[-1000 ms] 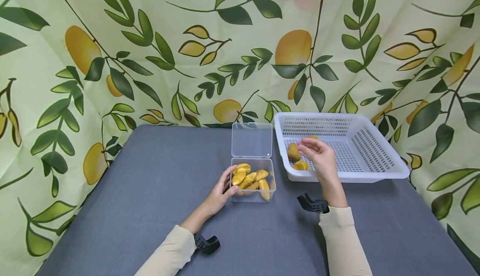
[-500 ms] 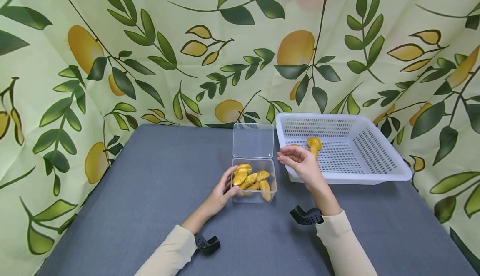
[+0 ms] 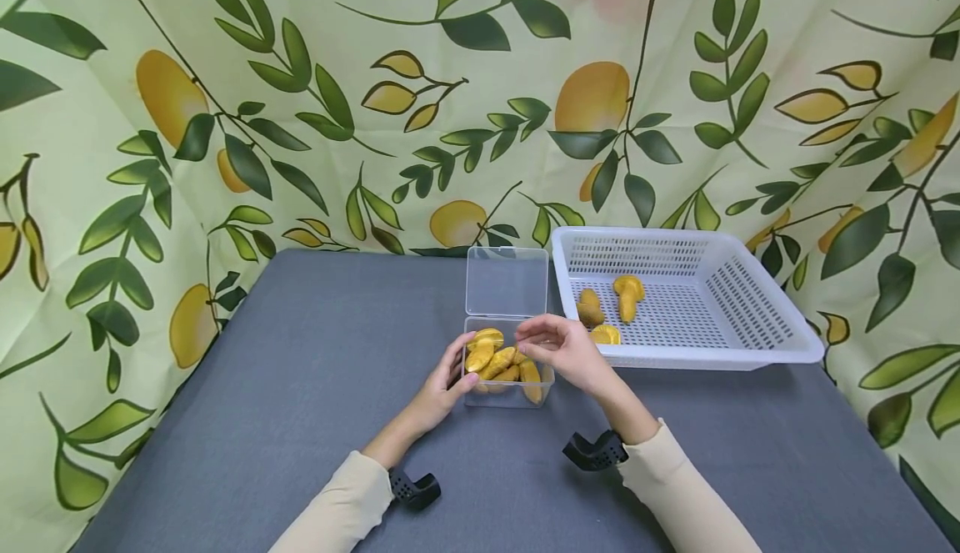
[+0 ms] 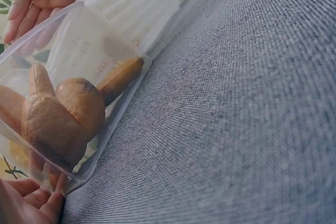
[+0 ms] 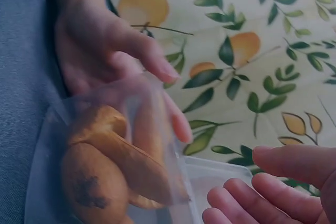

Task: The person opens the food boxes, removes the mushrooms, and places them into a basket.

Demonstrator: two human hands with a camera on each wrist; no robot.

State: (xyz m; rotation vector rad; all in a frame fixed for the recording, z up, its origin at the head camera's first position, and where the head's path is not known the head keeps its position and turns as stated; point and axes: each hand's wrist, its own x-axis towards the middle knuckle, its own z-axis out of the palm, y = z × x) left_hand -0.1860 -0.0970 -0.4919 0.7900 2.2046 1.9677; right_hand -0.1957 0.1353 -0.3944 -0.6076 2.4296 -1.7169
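Observation:
A clear plastic box (image 3: 506, 396) with its hinged lid (image 3: 507, 281) raised holds several yellow-brown mushrooms (image 3: 497, 361). My left hand (image 3: 444, 379) grips the box at its left side, thumb near the front rim and fingers along the left wall. Above the box's right rim hovers my right hand (image 3: 566, 350), its thumb and fingers apart. In the right wrist view nothing shows between the right hand's thumb and fingers (image 5: 283, 195). Through the wall in the left wrist view, mushrooms (image 4: 55, 127) lie piled against each other.
Right of the box stands a white perforated basket (image 3: 772, 344). At its left end lie a brownish mushroom (image 3: 589, 309), a capped mushroom (image 3: 627, 296) and a yellow mushroom (image 3: 605, 334). A grey cloth (image 3: 337, 319) covers the table, and a leaf-patterned curtain (image 3: 480, 77) hangs behind.
My right hand has moved left and toward me, from over the basket to the box's right rim. The left hand and the box have stayed in place.

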